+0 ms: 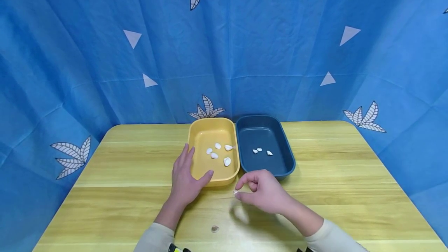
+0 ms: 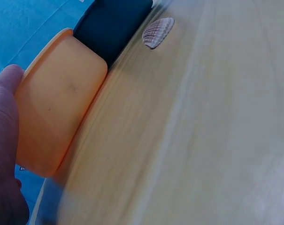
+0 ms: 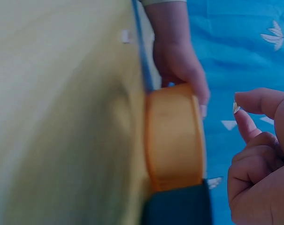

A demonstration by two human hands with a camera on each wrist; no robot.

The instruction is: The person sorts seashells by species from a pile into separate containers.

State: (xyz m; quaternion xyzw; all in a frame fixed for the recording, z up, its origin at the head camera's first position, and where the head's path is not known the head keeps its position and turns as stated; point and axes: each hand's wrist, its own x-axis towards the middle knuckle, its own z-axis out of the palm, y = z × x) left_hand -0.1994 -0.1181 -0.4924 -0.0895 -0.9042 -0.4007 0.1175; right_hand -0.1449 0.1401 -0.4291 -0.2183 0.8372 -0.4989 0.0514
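Between thumb and index finger, my right hand [image 1: 265, 193] pinches a small whitish shell [image 1: 236, 192], just in front of the yellow tray. The right wrist view also shows this shell [image 3: 236, 107] between the fingertips. My left hand [image 1: 185, 180] rests with spread fingers against the left side and front rim of the yellow tray [image 1: 213, 182]. Several white shells [image 1: 227, 161] lie inside that tray. Close against its right side stands a dark blue tray [image 1: 291, 166] with a few smaller shells [image 1: 269, 153].
One ribbed shell [image 1: 215, 228] lies on the wooden table [image 1: 133, 189] near the front; the left wrist view shows that shell [image 2: 158, 33] closer. A blue patterned curtain [image 1: 266, 49] hangs behind and beside the table.
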